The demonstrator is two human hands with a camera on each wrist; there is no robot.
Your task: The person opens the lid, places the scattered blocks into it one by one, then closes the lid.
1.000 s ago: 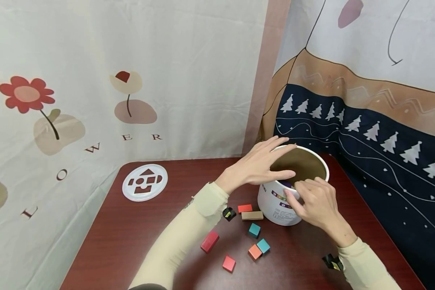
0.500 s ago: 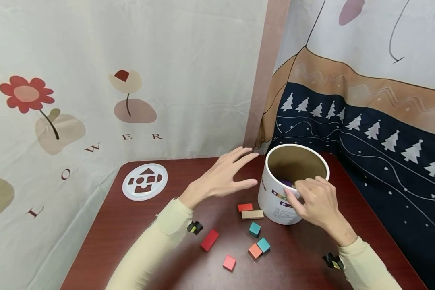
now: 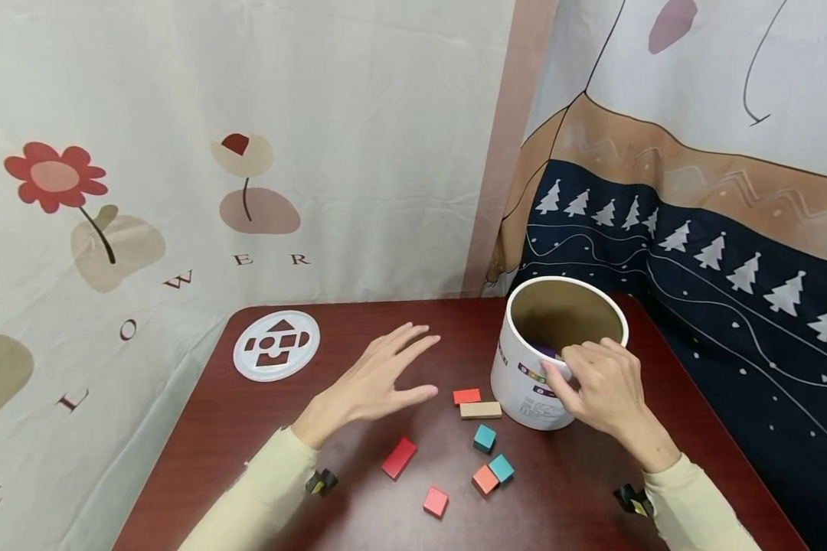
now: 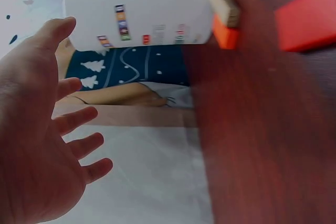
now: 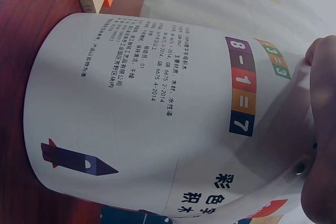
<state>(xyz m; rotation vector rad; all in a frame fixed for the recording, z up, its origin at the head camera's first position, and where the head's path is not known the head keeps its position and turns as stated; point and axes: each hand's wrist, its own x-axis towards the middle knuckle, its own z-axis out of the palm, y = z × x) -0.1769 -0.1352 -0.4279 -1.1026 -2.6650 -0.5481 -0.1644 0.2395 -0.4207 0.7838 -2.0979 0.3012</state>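
A white round bucket with printed labels stands upright at the right of the table, its top uncovered. My right hand grips its near rim, thumb outside and fingers over the edge; the right wrist view shows the printed wall close up. Something purple shows low inside the bucket. My left hand is held over the table left of the bucket, fingers spread and holding nothing. Below and right of it lie a red block, a tan block and a small bright red block.
Nearer the front lie a pink cube, an orange cube touching a teal cube, and another teal cube. A white round lid with shaped cutouts lies at the back left. Printed curtains hang behind the table.
My left hand has moved away from the bucket's rim, leftward and toward the front. The right hand stays on the rim, and the bucket and blocks keep their places.
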